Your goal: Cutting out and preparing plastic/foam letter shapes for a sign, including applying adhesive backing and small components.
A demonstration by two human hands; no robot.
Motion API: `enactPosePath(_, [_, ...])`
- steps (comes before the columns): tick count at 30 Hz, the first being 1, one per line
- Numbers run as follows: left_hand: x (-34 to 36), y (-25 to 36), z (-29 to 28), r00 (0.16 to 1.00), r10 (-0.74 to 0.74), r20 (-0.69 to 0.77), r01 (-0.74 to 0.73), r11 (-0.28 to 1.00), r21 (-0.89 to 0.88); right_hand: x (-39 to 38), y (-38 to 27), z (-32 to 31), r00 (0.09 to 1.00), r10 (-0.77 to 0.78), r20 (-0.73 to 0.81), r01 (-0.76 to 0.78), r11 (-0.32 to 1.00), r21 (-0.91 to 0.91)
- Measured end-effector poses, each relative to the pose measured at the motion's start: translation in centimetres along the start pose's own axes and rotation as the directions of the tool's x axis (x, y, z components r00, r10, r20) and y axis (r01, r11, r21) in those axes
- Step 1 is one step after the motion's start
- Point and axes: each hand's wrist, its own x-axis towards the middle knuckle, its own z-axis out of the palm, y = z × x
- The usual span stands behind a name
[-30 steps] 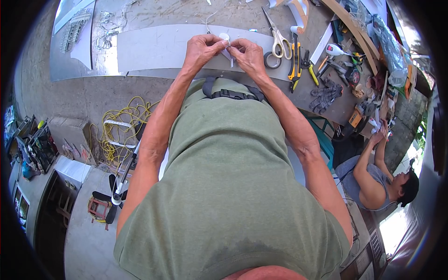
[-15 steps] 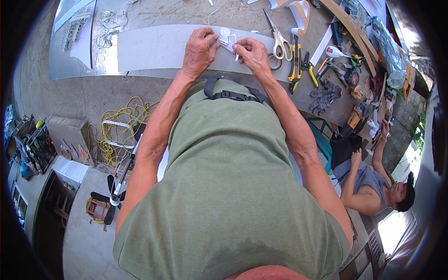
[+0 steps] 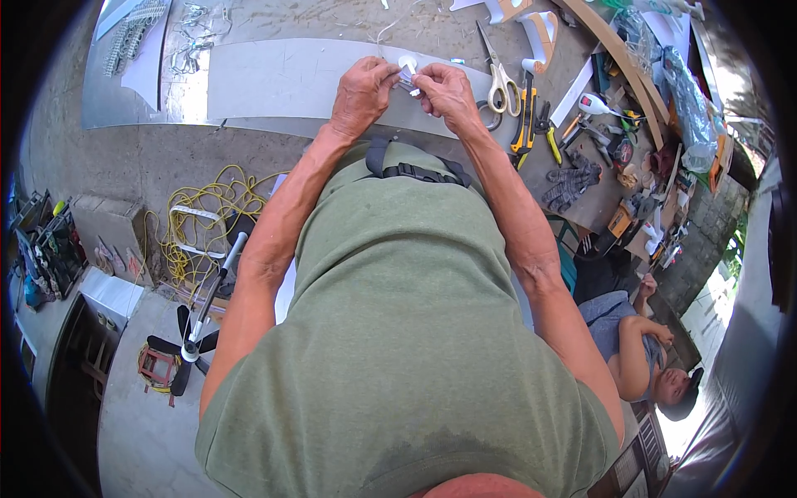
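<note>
**Both hands pinch a small white piece over the sheet**

Nearest the camera is the person's green shirt [image 3: 398, 349], with a black strap buckle [image 3: 413, 170] at the chest. Both forearms run up from it to the bench [image 3: 274, 158].

The left hand [image 3: 362, 93] and right hand [image 3: 448, 93] meet above a long pale sheet [image 3: 274, 79] lying flat on the bench. Their fingertips are closed together on a small white piece [image 3: 408, 66], held between the two hands just above the sheet. It is too small to tell its shape, or whether it touches the sheet. As a judgement, the work is at a fine-fingered stage: the piece is in hand, not set down, and nothing shows as fixed to the sheet yet.

Just right of the hands lie scissors [image 3: 500, 79] with pale handles, then a yellow-and-black knife [image 3: 525, 124] and pliers [image 3: 550, 133]. Dark gloves [image 3: 573, 178] lie farther right among small tools.

On the floor to the left sit a coil of yellow cable [image 3: 195, 241] and a small fan [image 3: 187, 349]. At the far left edge an open tool case [image 3: 46, 249] holds assorted hand tools, too small to name.

At the lower right another person [image 3: 639, 349] sits beside the bench. A clear bag [image 3: 689, 91] at the bench's far right corner holds something that cannot be made out.
</note>
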Motion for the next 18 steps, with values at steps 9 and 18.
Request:
enactPosePath(9, [1.3,-0.2,0.4,0.985,-0.167,0.033,0.168,0.984,-0.06,0.2,-0.7,-0.3,0.993,0.025,0.117,-0.028,0.999,0.02])
enactPosePath(18, [1.7,-0.1,0.6,0.97,-0.236,0.063,0.237,0.971,-0.017,0.4,-0.1,-1.7,0.979,0.045,0.2,-0.064,0.994,0.093])
